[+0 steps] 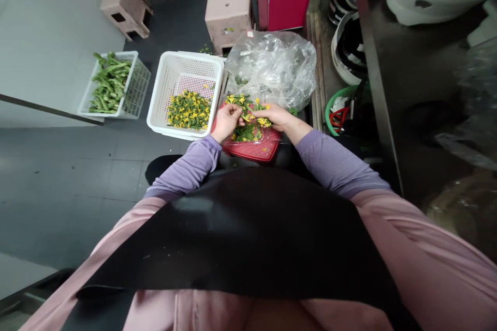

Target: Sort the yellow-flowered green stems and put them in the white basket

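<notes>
Yellow flowers with green stems (pixel 261 115) lie in the grip of my right hand (pixel 275 115), over a red tray (pixel 256 152). My left hand (pixel 230 120) is pinched closed at the left edge of this bunch; its fingertips meet the stems, though the exact piece between them is too small to make out. Below both hands, green trimmings (pixel 247 133) rest in a clear plastic box on the tray. To the left, a white basket (pixel 153 114) holds a heap of yellow-flowered pieces (pixel 189 109).
A crumpled clear plastic bag (pixel 275 64) spreads just beyond my hands. Two pink stools (pixel 228 13) stand further off. A smaller white basket (pixel 134 95) with long green vegetables (pixel 111 83) sits far left. A green basin (pixel 331 103) and a metal shelf edge (pixel 375 62) are on the right.
</notes>
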`<state>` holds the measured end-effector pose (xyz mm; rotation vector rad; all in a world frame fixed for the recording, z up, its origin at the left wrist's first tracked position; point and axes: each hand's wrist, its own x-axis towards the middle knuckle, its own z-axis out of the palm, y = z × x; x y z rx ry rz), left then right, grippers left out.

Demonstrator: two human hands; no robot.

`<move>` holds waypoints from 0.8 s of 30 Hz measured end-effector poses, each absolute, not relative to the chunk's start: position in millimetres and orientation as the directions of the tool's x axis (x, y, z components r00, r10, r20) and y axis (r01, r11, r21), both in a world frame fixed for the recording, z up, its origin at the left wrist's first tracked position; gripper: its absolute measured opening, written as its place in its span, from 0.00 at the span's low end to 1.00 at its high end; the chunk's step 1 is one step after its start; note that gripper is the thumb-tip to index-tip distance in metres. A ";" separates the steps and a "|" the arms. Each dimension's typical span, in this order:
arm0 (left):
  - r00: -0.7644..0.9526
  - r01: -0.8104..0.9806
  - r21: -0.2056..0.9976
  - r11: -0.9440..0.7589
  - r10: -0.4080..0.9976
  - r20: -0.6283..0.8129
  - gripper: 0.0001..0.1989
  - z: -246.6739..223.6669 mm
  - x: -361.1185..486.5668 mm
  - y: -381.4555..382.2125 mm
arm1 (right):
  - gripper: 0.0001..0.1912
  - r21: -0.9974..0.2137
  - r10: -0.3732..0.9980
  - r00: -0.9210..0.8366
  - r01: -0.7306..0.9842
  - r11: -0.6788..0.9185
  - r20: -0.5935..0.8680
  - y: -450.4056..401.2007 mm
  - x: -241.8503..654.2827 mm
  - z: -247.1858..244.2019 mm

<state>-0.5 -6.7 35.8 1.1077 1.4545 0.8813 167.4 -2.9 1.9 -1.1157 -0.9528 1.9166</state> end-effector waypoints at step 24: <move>0.234 0.252 0.923 0.291 0.907 -0.350 0.07 42.8 -24.5 -13.5 | 0.22 -0.885 0.855 -0.422 -0.211 -0.416 -0.301 -8.4 176.2 -2.7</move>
